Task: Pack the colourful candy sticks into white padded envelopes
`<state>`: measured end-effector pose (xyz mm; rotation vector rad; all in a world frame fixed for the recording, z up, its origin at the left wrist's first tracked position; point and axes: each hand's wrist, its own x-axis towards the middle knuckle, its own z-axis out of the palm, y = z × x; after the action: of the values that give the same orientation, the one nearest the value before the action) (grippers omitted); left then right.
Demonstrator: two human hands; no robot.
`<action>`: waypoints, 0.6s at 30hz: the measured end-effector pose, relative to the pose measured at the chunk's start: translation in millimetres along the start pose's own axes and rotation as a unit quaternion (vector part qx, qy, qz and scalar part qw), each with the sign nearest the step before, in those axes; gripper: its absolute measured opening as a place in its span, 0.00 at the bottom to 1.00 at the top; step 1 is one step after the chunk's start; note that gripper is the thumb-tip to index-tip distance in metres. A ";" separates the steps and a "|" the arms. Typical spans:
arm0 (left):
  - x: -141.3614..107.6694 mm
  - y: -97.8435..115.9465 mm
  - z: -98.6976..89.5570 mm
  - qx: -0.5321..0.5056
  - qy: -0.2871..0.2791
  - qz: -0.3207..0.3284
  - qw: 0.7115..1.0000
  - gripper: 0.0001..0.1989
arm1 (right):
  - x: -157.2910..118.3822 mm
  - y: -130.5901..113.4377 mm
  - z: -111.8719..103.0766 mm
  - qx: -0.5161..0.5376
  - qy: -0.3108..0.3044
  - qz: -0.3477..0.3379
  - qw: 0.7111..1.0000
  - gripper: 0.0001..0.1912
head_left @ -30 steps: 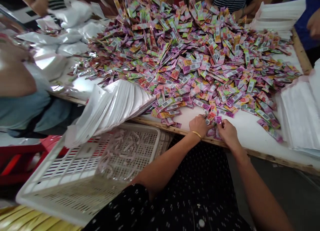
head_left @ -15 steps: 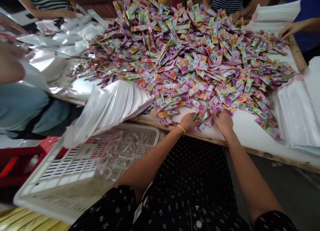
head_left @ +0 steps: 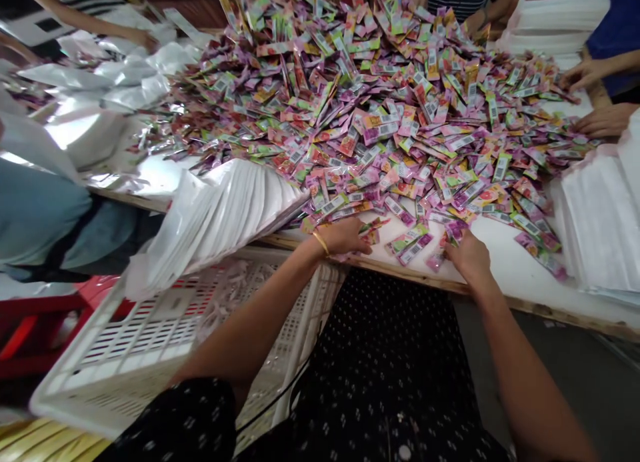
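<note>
Both hands flat at the desk's (head_left: 505, 275) near edge: left hand (head_left: 345, 237) and right hand (head_left: 467, 254) fingers spread loosely over loose sachets (head_left: 413, 243), gripping none.

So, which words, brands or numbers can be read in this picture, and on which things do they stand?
No text can be read.
Sachets: printed colours and white barcode patches, all too small and blurred.
White bags: no print visible.
White crate: no label visible.
Loose sachets between the left hand and right hand: barcodes unreadable.
</note>
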<state>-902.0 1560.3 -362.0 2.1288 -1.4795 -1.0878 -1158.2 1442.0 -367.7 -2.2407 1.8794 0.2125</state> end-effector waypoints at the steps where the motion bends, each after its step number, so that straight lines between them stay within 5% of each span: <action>1: -0.2 3.9 -1.7 0.010 0.014 0.000 1.000 0.12 | -1.5 1.0 0.2 0.009 -0.005 -0.003 1.000 0.25; 4: 12.9 22.2 14.3 0.007 0.061 -0.011 0.998 0.11 | -3.6 1.9 3.3 0.083 -0.030 -0.012 0.996 0.21; 8: 40.8 48.6 64.8 0.040 0.092 -0.042 0.994 0.15 | -4.9 4.4 14.5 0.266 -0.046 0.026 0.962 0.22; 14: 47.1 76.8 110.1 -0.135 0.112 -0.042 0.984 0.18 | -8.0 -4.6 33.6 0.559 -0.092 0.103 0.818 0.20; 18: 46.4 94.8 127.9 -0.366 0.065 -0.046 0.927 0.15 | -9.3 -17.1 42.1 0.659 -0.059 0.085 0.745 0.29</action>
<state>-1050.5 1499.2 -403.4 1.6899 -0.7369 -1.2486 -1142.0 1464.3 -405.0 -1.0138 1.3405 -0.7210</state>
